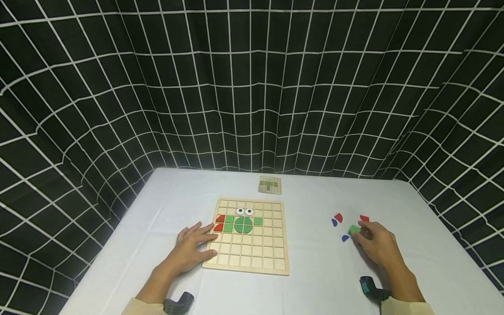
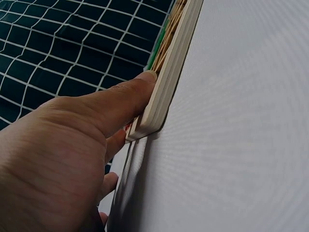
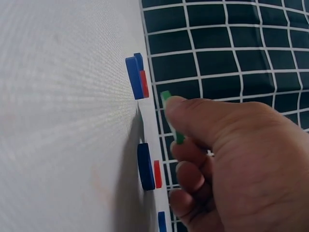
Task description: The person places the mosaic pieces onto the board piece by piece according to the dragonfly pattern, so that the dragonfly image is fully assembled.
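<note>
A wooden grid board (image 1: 252, 251) lies on the white table, with green squares (image 1: 229, 219), a green circle (image 1: 243, 225) of quarter pieces, two red rounded pieces (image 1: 218, 227) and two eye pieces (image 1: 249, 212) in its cells. My left hand (image 1: 190, 247) rests at the board's left side, fingers spread; in the left wrist view the thumb (image 2: 128, 99) touches its edge. Off to the right, my right hand (image 1: 378, 243) pinches a green square tile (image 1: 353, 229) between thumb and fingers. The right wrist view shows that tile (image 3: 179, 137) held above the tabletop.
Near the right hand lie loose blue pieces (image 1: 345, 238) and red pieces (image 1: 338, 217). Behind the board sits a small pattern card (image 1: 270, 185) with a similar figure. A dark curtain with white grid lines (image 1: 252, 87) surrounds the table's back and sides.
</note>
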Demonstrator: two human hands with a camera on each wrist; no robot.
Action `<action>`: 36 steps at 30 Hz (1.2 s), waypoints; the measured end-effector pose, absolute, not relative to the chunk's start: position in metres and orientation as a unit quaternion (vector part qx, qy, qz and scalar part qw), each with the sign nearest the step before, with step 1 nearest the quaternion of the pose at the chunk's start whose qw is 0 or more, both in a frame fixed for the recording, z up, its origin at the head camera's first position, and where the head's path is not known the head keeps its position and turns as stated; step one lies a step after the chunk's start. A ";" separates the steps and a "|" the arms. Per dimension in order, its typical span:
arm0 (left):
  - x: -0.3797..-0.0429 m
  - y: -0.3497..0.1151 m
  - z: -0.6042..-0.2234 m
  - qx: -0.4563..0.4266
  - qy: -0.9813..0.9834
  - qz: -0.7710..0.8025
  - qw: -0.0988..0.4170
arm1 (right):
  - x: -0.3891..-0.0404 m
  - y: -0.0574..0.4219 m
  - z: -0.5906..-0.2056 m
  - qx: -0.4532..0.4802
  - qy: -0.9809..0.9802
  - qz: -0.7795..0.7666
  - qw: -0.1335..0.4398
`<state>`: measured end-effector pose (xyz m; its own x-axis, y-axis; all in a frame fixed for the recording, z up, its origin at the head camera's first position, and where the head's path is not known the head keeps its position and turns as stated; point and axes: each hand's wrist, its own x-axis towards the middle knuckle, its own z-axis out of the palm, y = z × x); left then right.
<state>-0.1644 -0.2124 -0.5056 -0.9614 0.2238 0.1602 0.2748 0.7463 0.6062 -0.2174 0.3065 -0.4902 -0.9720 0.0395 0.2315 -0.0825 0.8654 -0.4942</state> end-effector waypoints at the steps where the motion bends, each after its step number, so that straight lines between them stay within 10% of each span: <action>1: -0.164 -0.213 -0.505 -0.133 -0.933 -0.332 0.039 | -0.217 0.305 -0.490 0.011 -0.956 0.264 0.125; 18: -0.163 -0.213 -0.506 -0.129 -0.931 -0.339 0.026 | -0.213 0.280 -0.463 0.117 -0.901 0.301 0.288; 36: -0.163 -0.212 -0.506 -0.122 -0.934 -0.334 0.029 | -0.195 0.237 -0.418 0.186 -0.870 0.344 0.300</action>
<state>-0.1634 -0.2119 -0.5059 -0.9684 0.2093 0.1359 0.2480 0.7466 0.6174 -0.1952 0.2372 -0.4182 -0.7503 -0.1172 0.6506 -0.5302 0.6944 -0.4864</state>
